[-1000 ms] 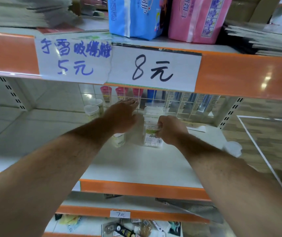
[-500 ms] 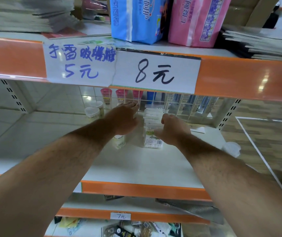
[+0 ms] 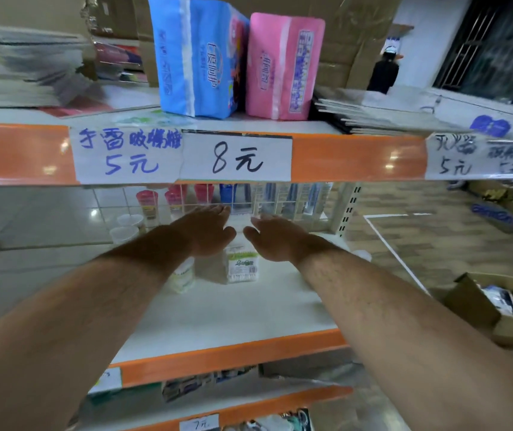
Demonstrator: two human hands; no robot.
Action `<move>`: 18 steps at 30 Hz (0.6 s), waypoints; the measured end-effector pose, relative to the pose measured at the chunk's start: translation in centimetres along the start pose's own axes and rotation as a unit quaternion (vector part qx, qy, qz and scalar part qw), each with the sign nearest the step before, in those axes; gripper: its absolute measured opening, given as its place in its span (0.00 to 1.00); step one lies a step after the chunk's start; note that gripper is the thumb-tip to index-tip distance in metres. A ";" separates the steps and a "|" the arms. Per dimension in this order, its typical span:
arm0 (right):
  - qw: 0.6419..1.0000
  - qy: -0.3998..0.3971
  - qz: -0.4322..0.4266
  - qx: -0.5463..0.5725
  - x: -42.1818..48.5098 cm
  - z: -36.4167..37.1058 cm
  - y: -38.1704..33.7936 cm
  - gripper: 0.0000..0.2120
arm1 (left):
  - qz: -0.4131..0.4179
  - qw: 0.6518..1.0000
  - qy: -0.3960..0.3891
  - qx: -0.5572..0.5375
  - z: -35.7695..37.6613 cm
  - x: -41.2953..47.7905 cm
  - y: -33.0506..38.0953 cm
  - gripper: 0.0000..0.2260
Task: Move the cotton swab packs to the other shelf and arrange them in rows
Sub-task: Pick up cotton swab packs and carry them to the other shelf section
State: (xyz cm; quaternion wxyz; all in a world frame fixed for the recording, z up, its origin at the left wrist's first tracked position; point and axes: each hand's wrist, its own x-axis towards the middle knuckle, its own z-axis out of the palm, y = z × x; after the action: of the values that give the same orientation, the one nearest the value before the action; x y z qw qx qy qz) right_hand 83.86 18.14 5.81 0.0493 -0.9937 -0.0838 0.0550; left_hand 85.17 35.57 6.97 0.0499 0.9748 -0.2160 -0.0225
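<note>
A clear box of cotton swabs [image 3: 242, 269] with a green and white label stands at the front of a row on the white shelf [image 3: 249, 312]. More packs behind it are hidden by my hands. A round white swab tub [image 3: 183, 276] stands just left of it, under my left forearm. My left hand [image 3: 205, 231] reaches over the row with straight fingers and holds nothing. My right hand [image 3: 275, 237] hovers over the row's right side, fingers relaxed and spread, also holding nothing.
White cups [image 3: 124, 227] and pink bottles [image 3: 174, 197] stand at the back left by a wire grid. The orange shelf edge above carries price labels [image 3: 236, 157]. Blue and pink packs [image 3: 196, 57] sit on top. A cardboard box [image 3: 497, 306] lies on the floor at right.
My right hand has let go of the swab box and opened. Both hands have moved further back over the row, and the view has shifted down and left.
</note>
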 end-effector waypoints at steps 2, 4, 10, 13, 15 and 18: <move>1.000 0.001 0.011 0.010 -0.6 -0.1 -0.1 0.30 | 0.011 1.000 0.000 0.006 0.0 0.0 -0.1 0.28; 0.999 0.003 0.023 0.022 -1.2 -0.3 -0.2 0.30 | 0.020 1.000 0.005 0.006 0.2 0.0 -0.1 0.28; 0.998 0.011 0.049 0.029 -3.1 -0.7 -1.2 0.28 | 0.027 1.000 0.007 0.007 -0.4 -2.1 0.0 0.27; 0.999 0.010 0.037 0.012 -4.3 -1.0 -2.0 0.27 | 0.026 1.000 0.011 0.013 -0.8 -3.6 -0.2 0.27; 1.000 0.006 0.027 -0.003 -5.1 -1.3 -2.7 0.28 | 0.018 1.000 0.011 0.008 -0.9 -4.6 -0.2 0.28; 1.000 0.000 0.010 -0.021 -6.7 -1.8 -3.7 0.27 | -0.003 1.000 0.016 0.015 -1.4 -6.8 0.3 0.28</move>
State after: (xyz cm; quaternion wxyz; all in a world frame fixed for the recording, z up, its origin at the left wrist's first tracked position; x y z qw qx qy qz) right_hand 76.93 20.43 8.61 0.0282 -0.9953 -0.0749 0.0538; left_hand 78.97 38.29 8.54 0.0387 0.9764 -0.2125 -0.0043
